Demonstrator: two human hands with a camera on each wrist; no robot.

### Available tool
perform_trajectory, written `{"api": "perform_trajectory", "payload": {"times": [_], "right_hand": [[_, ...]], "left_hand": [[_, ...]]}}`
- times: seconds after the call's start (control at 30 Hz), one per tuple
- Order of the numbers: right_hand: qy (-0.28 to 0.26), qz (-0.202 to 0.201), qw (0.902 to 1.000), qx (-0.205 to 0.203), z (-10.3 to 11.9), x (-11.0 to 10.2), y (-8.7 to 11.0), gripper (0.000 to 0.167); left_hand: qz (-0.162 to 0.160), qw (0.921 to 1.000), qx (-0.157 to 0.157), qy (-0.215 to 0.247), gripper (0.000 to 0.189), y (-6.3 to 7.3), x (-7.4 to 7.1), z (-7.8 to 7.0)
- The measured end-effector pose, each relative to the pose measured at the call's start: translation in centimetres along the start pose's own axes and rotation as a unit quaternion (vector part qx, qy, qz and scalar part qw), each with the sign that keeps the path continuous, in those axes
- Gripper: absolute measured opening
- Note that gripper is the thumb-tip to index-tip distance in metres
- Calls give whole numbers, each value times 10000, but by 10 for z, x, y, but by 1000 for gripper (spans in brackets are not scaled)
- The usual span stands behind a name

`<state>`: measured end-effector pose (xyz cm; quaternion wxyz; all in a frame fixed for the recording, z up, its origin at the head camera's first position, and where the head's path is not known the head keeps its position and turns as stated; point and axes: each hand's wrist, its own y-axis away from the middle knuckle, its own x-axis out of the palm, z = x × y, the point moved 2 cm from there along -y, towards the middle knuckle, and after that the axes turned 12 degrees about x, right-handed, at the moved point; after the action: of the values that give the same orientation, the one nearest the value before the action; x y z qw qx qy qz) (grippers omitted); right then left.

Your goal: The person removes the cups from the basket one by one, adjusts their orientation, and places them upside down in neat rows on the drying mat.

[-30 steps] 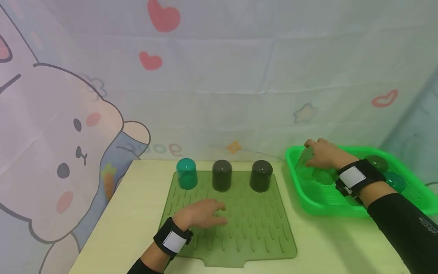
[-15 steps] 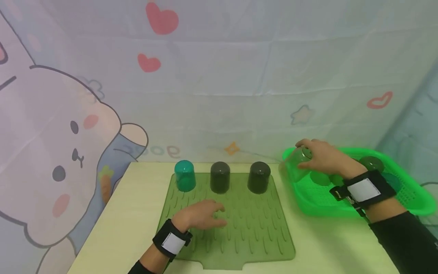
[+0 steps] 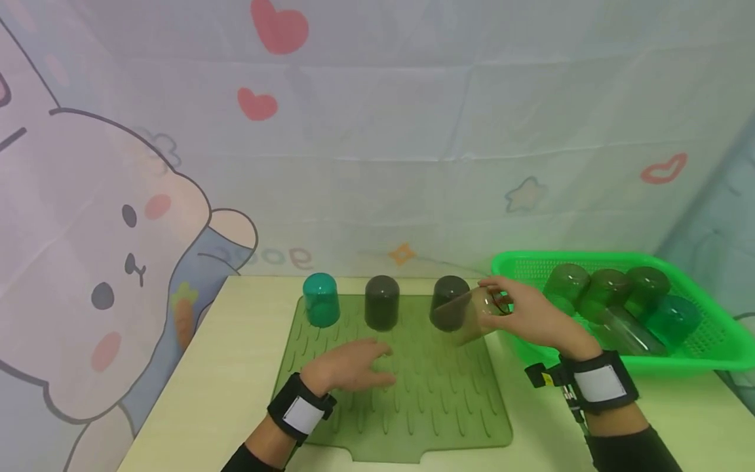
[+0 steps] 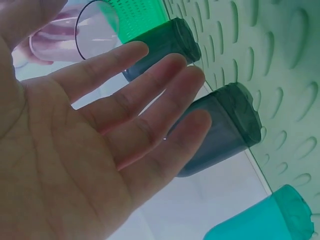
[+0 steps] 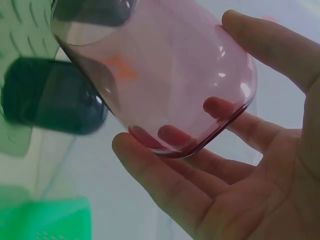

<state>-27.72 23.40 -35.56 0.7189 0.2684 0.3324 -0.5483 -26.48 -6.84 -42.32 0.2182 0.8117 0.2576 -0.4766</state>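
Note:
A see-through pinkish cup (image 5: pixel 170 85) is pinched near its base by my right hand (image 3: pixel 533 314), thumb on one side and fingers on the other. It is tilted, its mouth towards the left, at the right edge of the green ridged mat (image 3: pixel 436 400). In the head view it overlaps the rightmost dark cup (image 3: pixel 450 288). Another dark cup (image 3: pixel 382 303) and a teal cup (image 3: pixel 321 300) stand upside down along the mat's back. My left hand (image 3: pixel 348 367) hovers over the mat's left half, fingers spread and holding nothing; its palm (image 4: pixel 65 160) shows in the left wrist view.
A bright green basket (image 3: pixel 696 362) stands right of the mat, holding several see-through cups, including a teal one (image 3: pixel 674 320) and a brownish one (image 3: pixel 567 282). A printed cloth (image 3: pixel 377 118) hangs behind the pale tabletop (image 3: pixel 189 380).
My right hand has lifted the pinkish cup out of the basket and carried it left to the mat's right edge. The left hand has stayed almost still.

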Motion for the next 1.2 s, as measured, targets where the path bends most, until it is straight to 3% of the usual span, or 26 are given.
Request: {"api": "perform_trajectory", "payload": {"times": [0.3,0.6,1.2], "right_hand": [[-854,306,9959,40,-12,41,-3,63],[-1662,564,9845,36,-14,73,-10,59],[-2675,873,9595,-141,-8,108,-14,54]], "left_hand": [[-102,9999,-18,-126,67,-4,-2,-4],[-281,9988,68,-395,89,-15,-6,-12],[-479,9907,13,-1271,93,-36,-6,-16]]}}
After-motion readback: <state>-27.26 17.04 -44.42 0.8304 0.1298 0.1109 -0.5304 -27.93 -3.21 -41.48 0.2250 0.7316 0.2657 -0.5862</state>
